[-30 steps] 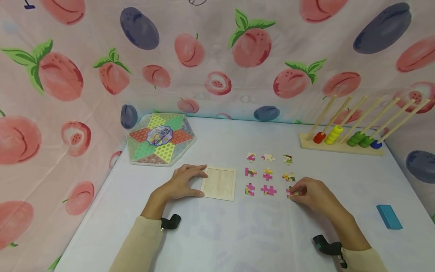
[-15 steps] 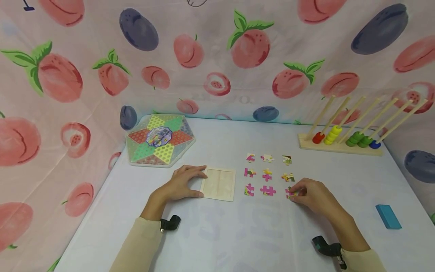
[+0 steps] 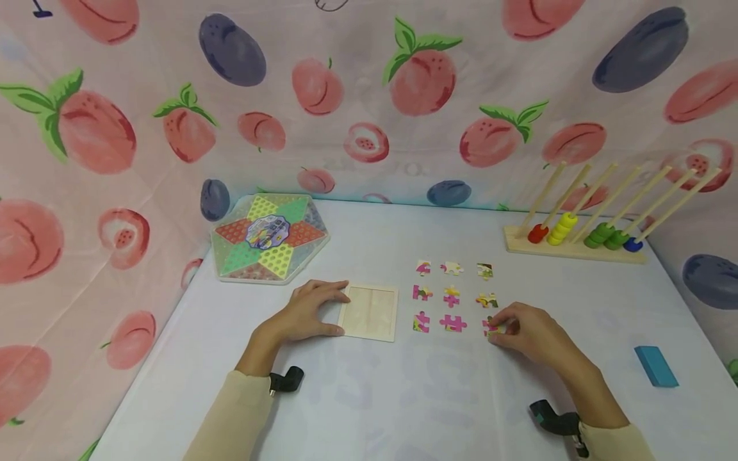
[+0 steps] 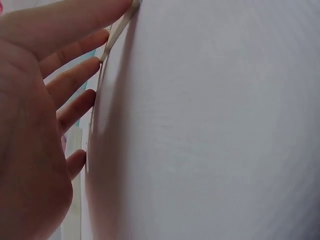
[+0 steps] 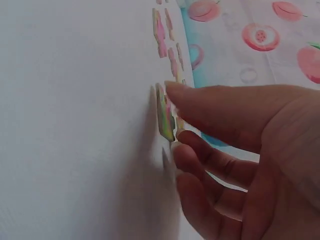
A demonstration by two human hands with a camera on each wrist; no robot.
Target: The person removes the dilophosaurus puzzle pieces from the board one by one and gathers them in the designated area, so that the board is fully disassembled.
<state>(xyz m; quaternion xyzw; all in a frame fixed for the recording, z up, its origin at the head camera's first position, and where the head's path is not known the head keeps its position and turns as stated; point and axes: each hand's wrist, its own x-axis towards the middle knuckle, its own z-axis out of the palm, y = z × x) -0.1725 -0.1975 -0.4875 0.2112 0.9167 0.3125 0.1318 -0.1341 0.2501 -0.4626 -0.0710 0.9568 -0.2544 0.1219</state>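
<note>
A shallow square wooden puzzle tray (image 3: 369,312) lies on the table with nothing inside its rim. My left hand (image 3: 308,312) touches its left side, thumb near the lower corner and index finger near the upper, fingers spread. To the tray's right, small pink, yellow and green jigsaw pieces (image 3: 453,323) lie in three rows of three. My right hand (image 3: 532,331) pinches the lower-right puzzle piece (image 3: 490,327) by its edges, between thumb and fingertips. In the right wrist view this piece (image 5: 164,117) stays close to the white cloth, the fingers partly covering it.
A hexagonal Chinese checkers board (image 3: 268,240) lies at the back left. At the back right stands a wooden peg abacus (image 3: 576,246) with coloured beads. A blue block (image 3: 656,366) rests far right. Fruit-printed cloth (image 3: 357,96) hangs behind the table.
The whole head view shifts slightly to the left. Both hands, the tray and the puzzle pieces keep their places on the table.
</note>
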